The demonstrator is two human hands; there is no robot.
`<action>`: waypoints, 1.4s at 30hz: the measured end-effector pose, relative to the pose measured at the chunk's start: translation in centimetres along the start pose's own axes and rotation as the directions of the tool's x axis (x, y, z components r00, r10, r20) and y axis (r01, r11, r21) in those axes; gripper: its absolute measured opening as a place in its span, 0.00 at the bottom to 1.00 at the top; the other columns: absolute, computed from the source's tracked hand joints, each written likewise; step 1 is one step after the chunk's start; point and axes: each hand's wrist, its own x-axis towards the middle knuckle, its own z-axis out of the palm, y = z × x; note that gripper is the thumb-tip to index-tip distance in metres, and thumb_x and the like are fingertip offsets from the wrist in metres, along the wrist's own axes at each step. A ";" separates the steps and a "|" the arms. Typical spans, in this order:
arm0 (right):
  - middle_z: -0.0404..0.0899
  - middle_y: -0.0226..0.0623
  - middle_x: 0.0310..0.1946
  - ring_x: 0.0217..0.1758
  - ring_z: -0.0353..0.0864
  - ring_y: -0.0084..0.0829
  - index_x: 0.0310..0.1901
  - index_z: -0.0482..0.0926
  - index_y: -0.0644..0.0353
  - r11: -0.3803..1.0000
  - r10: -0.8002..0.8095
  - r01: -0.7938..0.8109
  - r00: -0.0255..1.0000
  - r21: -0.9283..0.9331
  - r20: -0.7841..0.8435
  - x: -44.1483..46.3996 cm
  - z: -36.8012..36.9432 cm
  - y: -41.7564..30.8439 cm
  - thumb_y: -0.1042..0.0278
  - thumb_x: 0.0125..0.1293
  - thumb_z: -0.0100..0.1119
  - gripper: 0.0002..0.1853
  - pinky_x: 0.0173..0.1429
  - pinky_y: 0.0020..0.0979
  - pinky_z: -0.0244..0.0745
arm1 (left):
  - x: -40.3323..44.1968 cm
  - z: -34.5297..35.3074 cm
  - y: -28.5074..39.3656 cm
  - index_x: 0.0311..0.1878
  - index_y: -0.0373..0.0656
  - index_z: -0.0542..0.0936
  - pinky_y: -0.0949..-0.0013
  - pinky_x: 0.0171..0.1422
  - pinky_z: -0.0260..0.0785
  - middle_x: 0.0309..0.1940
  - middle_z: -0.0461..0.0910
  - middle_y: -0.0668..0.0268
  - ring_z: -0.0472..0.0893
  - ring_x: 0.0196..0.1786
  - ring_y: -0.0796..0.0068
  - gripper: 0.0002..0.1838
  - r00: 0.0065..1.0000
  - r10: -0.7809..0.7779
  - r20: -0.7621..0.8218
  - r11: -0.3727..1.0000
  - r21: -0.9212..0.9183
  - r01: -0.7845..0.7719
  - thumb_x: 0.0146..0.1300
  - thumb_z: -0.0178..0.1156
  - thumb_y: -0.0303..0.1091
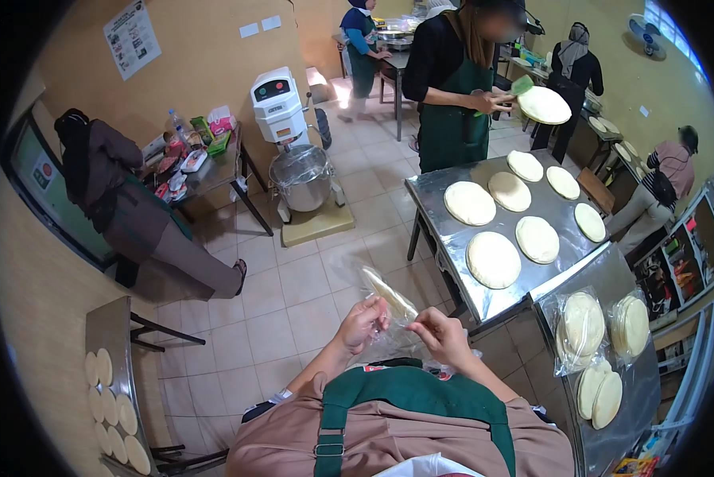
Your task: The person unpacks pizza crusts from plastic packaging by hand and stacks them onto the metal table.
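In front of my chest, a clear plastic bag is pinched between my two hands. A pale flat bread, seen nearly edge-on, appears to be inside it. My left hand is closed on the bag's left side, fingers curled. On the other side, my right hand grips the plastic between thumb and fingers. Bagged flat breads lie on the metal table to my right, with loose flat breads nearer to me.
Ahead right, a metal table bears several flat breads. Across it a person holds a green-headed brush and a bread. A dough mixer stands ahead left; another person is at the left. More breads lie on a low left table.
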 end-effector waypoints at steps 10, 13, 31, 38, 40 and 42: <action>0.75 0.41 0.18 0.24 0.75 0.42 0.31 0.77 0.50 0.701 0.050 -0.003 0.998 -0.714 0.044 2.7 -1.0 0.2 0.50 0.57 0.45 0.15 0.27 0.40 0.69 | -0.9 0.7 -1.5 0.20 0.45 0.67 0.83 0.22 0.53 0.16 0.68 0.72 0.64 0.19 0.86 0.15 0.993 -0.121 -0.006 0.934 0.339 0.116 0.60 0.47 0.40; 0.76 0.41 0.30 0.31 0.76 0.41 0.36 0.75 0.54 0.769 0.050 0.181 0.939 -0.613 0.340 3.6 0.4 1.2 0.62 0.50 0.52 0.11 0.33 0.38 0.70 | -0.8 1.8 -2.3 0.21 0.45 0.69 0.83 0.21 0.54 0.15 0.69 0.75 0.64 0.18 0.89 0.14 0.983 -0.137 0.124 0.917 0.390 0.079 0.61 0.46 0.38; 0.76 0.42 0.32 0.39 0.75 0.41 0.38 0.74 0.54 0.640 0.431 -0.195 0.892 -0.743 0.137 5.0 0.5 6.2 0.45 0.41 0.60 0.25 0.40 0.37 0.70 | -1.8 2.8 -1.7 0.17 0.38 0.65 0.75 0.23 0.50 0.14 0.57 0.75 0.56 0.21 0.87 0.18 0.885 -0.254 0.390 0.671 0.730 -0.129 0.58 0.51 0.38; 0.76 0.41 0.25 0.29 0.76 0.40 0.31 0.72 0.57 0.630 0.084 -0.110 0.994 -0.768 -0.073 4.4 -2.5 2.5 0.57 0.40 0.61 0.17 0.31 0.37 0.70 | -0.5 -1.1 -2.5 0.21 0.37 0.71 0.76 0.27 0.61 0.16 0.72 0.69 0.69 0.24 0.87 0.12 0.950 -0.124 0.288 0.825 0.562 -0.063 0.54 0.55 0.34; 0.75 0.41 0.23 0.26 0.76 0.40 0.29 0.71 0.58 0.646 -0.025 -0.110 0.986 -0.756 -0.165 4.3 -3.9 -0.2 0.59 0.40 0.61 0.16 0.29 0.35 0.70 | 0.2 -3.6 -1.8 0.25 0.38 0.75 0.78 0.29 0.64 0.18 0.75 0.67 0.72 0.25 0.83 0.14 0.995 -0.027 -0.098 0.551 0.829 0.097 0.51 0.58 0.42; 0.74 0.40 0.20 0.23 0.75 0.39 0.27 0.70 0.58 0.663 -0.128 -0.117 0.955 -0.739 -0.267 3.7 -4.9 -2.2 0.60 0.41 0.62 0.15 0.27 0.34 0.70 | 0.1 -5.4 -0.5 0.24 0.40 0.76 0.70 0.31 0.67 0.19 0.75 0.61 0.75 0.25 0.70 0.19 0.975 0.094 -0.201 0.047 0.979 0.198 0.46 0.59 0.50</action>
